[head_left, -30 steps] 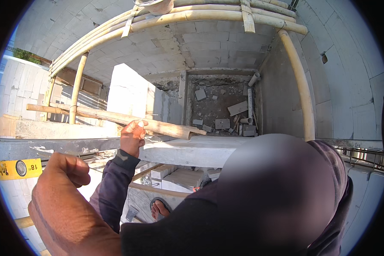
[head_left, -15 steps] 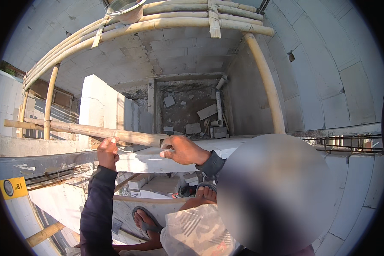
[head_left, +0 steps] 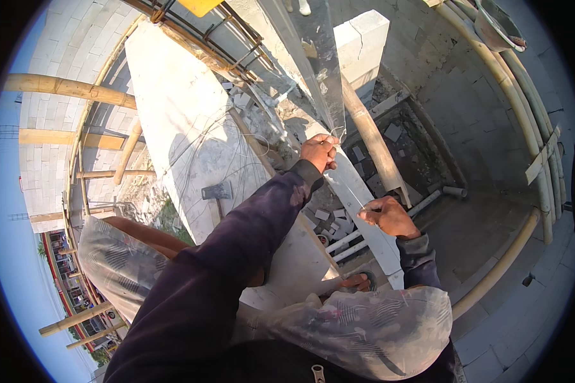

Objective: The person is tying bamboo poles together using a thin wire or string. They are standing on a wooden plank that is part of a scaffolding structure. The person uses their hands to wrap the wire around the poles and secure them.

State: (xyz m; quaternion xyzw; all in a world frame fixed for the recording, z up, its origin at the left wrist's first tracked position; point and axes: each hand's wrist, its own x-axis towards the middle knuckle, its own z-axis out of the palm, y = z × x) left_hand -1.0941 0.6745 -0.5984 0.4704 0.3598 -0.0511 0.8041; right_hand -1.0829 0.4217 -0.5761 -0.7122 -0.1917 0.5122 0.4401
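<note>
My left hand (head_left: 319,152) is closed in a pinch at the lower end of a grey metal beam (head_left: 322,70). A thin pale string or wire (head_left: 342,133) loops out at its fingertips. Lower right, my right hand (head_left: 390,217) has its fingers curled together beside the cut end of a bamboo pole (head_left: 374,140). Whatever it may hold is too small to make out. Beneath both hands runs a narrow white ledge (head_left: 364,191).
A grey flat-headed tool (head_left: 217,191) lies on a wide white slab (head_left: 179,108) with loose thin wire. A rebar cage (head_left: 243,48) is at the top. Bamboo rails (head_left: 524,121) and a bucket (head_left: 499,27) border a deep pit with rubble and pipes (head_left: 425,203).
The view has turned, so the beam and bamboo pole run steeply. My right hand has come off the pole's end, and my left hand has moved from the pole to the metal beam's end.
</note>
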